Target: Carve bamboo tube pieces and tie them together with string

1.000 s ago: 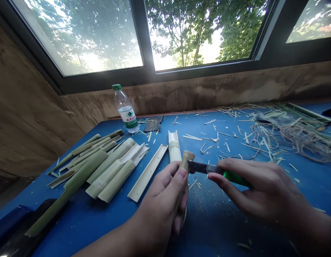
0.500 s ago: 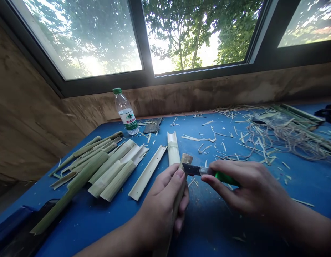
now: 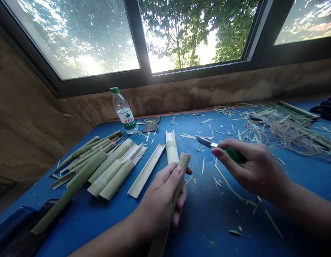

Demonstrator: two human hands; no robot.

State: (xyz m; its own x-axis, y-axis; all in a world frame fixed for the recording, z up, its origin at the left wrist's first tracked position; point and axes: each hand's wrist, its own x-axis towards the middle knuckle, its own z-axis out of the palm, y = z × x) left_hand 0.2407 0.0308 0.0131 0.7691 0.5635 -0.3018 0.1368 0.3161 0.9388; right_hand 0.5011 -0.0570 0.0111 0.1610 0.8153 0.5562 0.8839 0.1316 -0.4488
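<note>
My left hand [image 3: 162,200] is wrapped around a pale bamboo strip [image 3: 182,164] that points up and away from me over the blue table [image 3: 208,221]. My right hand [image 3: 251,166] grips a small knife with a green handle [image 3: 233,154]. The blade [image 3: 204,141] points to the left and is lifted clear of the strip's tip, a short way to its right. Fresh slivers [image 3: 221,176] lie on the table between my hands.
Split bamboo pieces [image 3: 112,171] lie in a fan at the left. Two pale halves [image 3: 171,148] lie just beyond my left hand. A water bottle [image 3: 123,111] stands at the back by the wall. A tangle of shavings [image 3: 285,134] covers the back right.
The knife blade was against the tip of the strip; it has come off and moved up and right. More slivers lie on the table.
</note>
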